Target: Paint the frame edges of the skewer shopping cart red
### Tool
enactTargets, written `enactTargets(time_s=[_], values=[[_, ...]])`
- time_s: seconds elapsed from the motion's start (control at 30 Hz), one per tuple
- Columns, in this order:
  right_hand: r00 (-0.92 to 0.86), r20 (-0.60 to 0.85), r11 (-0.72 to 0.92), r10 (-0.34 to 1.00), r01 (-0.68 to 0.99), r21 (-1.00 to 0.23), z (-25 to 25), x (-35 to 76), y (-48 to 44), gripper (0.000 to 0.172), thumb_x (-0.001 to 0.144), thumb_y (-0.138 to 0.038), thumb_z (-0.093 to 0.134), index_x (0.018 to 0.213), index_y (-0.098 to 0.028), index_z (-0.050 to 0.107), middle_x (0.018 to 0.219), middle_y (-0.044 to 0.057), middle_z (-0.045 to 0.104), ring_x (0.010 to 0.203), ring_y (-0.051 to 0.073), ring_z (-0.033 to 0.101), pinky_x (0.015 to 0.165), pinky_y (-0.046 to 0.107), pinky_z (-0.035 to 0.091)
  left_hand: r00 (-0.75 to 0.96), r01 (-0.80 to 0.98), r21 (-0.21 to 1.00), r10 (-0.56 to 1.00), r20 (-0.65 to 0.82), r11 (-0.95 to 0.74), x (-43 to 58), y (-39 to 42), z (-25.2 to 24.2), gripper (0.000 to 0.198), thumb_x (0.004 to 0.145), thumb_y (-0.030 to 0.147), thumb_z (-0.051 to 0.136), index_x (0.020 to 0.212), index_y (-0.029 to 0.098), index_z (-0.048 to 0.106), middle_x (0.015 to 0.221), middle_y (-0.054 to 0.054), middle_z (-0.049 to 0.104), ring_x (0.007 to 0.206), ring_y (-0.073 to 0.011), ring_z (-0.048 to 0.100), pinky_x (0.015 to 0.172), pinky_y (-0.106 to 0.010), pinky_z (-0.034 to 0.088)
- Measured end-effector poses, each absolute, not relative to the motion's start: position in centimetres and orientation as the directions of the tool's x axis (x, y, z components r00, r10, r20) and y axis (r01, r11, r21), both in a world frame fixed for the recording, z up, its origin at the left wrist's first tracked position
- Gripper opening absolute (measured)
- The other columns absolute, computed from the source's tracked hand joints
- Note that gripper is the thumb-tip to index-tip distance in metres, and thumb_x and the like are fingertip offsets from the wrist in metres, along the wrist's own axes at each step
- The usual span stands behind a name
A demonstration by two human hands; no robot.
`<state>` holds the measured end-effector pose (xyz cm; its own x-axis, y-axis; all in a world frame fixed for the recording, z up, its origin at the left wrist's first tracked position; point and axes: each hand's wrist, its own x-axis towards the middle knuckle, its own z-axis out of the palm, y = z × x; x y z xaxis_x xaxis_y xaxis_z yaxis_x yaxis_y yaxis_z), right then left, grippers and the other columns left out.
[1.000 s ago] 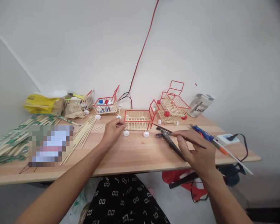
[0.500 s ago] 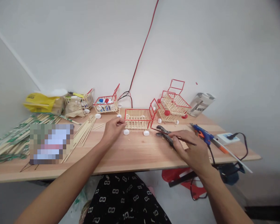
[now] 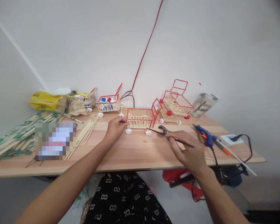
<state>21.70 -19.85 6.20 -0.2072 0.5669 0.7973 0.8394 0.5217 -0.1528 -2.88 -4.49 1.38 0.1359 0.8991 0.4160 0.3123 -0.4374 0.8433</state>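
Observation:
A miniature shopping cart (image 3: pixel 140 122) of pale sticks stands on white round wheels at the middle of the table, its top rim and handle painted red. My left hand (image 3: pixel 116 128) is closed at its left end, the fingertips pinching the frame there. In my right hand (image 3: pixel 186 148) is a slim dark-red paintbrush (image 3: pixel 179 141), gripped like a pen. The brush tip points left and reaches the cart's lower right corner, just above a front wheel; whether it touches is hard to tell. Black-handled pliers (image 3: pixel 162 130) lie behind the right hand, partly covered.
More stick carts (image 3: pixel 177 104) stand along the wall. Loose sticks (image 3: pixel 87 129), wrapped stick bundles (image 3: pixel 16 133) and a blurred phone (image 3: pixel 57 140) lie left. A blue glue gun (image 3: pixel 206 137), power strip (image 3: pixel 232 139) and can (image 3: pixel 204 105) are right.
The brush in my right hand has moved left and slightly down, from the cart's right end toward its front right wheel. My left hand stays at the cart. The view has shifted slightly.

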Motion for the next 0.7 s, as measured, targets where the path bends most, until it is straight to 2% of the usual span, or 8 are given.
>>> enactTargets(time_s=[0.43, 0.7], values=[[-0.145, 0.836, 0.479, 0.529, 0.864, -0.153, 7.3, 21.0, -19.7, 0.013, 0.089, -0.017, 0.057, 0.092, -0.024, 0.067, 0.082, 0.002, 0.074, 0.078, 0.017, 0.071, 0.071, 0.031, 0.055, 0.146, 0.293, 0.843, 0.893, 0.426, -0.450, -2.9, -4.5, 1.1, 0.007, 0.072, 0.023, 0.065, 0.070, 0.017, 0.068, 0.078, -0.002, 0.069, 0.072, -0.0161, 0.062, 0.069, -0.027, 0.048], [-0.215, 0.809, 0.497, 0.548, 0.861, -0.108, 6.3, 21.3, -19.3, 0.013, 0.088, -0.015, 0.058, 0.093, -0.022, 0.067, 0.083, 0.002, 0.074, 0.078, 0.016, 0.070, 0.072, 0.029, 0.055, 0.141, 0.294, 0.855, 0.904, 0.403, -0.427, -2.9, -4.7, 1.5, 0.007, 0.073, 0.022, 0.064, 0.070, 0.017, 0.068, 0.078, -0.002, 0.069, 0.071, -0.0159, 0.062, 0.069, -0.028, 0.047]])
